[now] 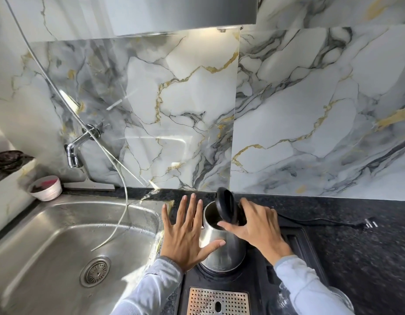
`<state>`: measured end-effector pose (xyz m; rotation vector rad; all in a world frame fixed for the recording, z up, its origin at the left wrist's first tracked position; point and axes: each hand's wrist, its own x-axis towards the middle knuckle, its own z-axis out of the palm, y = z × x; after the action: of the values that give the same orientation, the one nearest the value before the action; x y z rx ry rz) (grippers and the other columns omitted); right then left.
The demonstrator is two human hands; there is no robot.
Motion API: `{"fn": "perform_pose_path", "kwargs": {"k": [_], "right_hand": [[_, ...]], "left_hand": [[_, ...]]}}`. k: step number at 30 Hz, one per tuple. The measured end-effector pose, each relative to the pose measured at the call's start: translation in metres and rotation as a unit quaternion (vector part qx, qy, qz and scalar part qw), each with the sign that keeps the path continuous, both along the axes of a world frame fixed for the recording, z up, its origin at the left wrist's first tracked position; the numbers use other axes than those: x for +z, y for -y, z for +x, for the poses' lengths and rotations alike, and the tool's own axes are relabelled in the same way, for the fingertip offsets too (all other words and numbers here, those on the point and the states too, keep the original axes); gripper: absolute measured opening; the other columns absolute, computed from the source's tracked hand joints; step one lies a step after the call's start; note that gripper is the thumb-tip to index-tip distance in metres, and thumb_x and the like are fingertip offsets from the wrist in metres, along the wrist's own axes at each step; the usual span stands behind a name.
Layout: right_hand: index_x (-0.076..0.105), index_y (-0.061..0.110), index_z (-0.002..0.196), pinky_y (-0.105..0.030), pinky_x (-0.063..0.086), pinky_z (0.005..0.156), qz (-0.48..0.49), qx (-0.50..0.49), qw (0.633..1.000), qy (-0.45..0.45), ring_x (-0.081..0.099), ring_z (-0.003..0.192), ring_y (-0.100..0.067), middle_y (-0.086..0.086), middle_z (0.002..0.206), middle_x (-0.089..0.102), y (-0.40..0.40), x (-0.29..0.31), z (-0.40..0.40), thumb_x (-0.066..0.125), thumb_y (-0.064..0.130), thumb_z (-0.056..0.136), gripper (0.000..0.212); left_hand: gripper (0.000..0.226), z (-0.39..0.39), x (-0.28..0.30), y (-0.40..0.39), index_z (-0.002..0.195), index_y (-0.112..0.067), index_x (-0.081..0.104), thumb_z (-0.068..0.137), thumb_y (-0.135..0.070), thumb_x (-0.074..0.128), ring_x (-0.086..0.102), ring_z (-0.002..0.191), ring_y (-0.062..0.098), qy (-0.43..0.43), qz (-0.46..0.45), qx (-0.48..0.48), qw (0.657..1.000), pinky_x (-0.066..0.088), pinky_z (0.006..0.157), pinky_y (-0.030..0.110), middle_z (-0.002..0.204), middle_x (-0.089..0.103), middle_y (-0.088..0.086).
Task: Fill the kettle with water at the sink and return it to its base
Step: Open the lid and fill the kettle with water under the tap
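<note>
Head view. The steel kettle stands upright on its black base, which is set in a black tray on the dark countertop, just beside the right rim of the sink. The kettle's black lid is raised, tilted back on its hinge, and the mouth is open. No water is discernible inside.

The left hand is spread flat, fingers released and splayed, with the thumb tip touching the kettle's left wall; the palm hovers over the seam between sink and tray. The right hand reaches over the kettle's top from the right, its fingers curled about the lid and the handle region behind it; whether they clamp the handle cannot be told.

A wall tap projects over the sink's rear left corner. A thin hose hangs down into the basin. A small white bowl sits at the sink's rear left corner. A perforated metal grille lies at the tray's near edge.
</note>
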<state>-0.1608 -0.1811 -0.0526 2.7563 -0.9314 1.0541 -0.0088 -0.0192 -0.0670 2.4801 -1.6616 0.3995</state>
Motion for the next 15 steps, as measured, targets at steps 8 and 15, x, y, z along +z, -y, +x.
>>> {"fn": "perform_pose_path", "kwargs": {"k": [8,15], "right_hand": [[0.064,0.013,0.065,-0.035,0.050,0.045,0.030,0.023,0.998,0.044,0.065,0.046,-0.037,-0.009,0.046,0.063,0.001,0.003,0.005,0.045,0.080,0.076,0.071],[0.062,0.010,0.060,-0.032,0.047,0.042,-0.019,0.025,0.996,0.081,0.062,0.040,-0.036,-0.011,0.042,0.058,-0.020,0.037,0.030,0.031,0.089,0.082,0.088]], "left_hand": [[0.117,0.003,0.000,-0.003,0.157,-0.008,0.024,0.078,-0.095,0.028,0.016,0.155,0.028,-0.001,0.007,-0.001,1.000,0.015,0.118,0.073,0.167,0.021,0.013],[0.116,0.022,0.021,-0.029,0.157,-0.008,0.025,0.079,-0.094,0.028,0.020,0.154,0.027,-0.027,-0.034,-0.002,0.999,0.019,0.119,0.072,0.167,0.022,0.012]]}}
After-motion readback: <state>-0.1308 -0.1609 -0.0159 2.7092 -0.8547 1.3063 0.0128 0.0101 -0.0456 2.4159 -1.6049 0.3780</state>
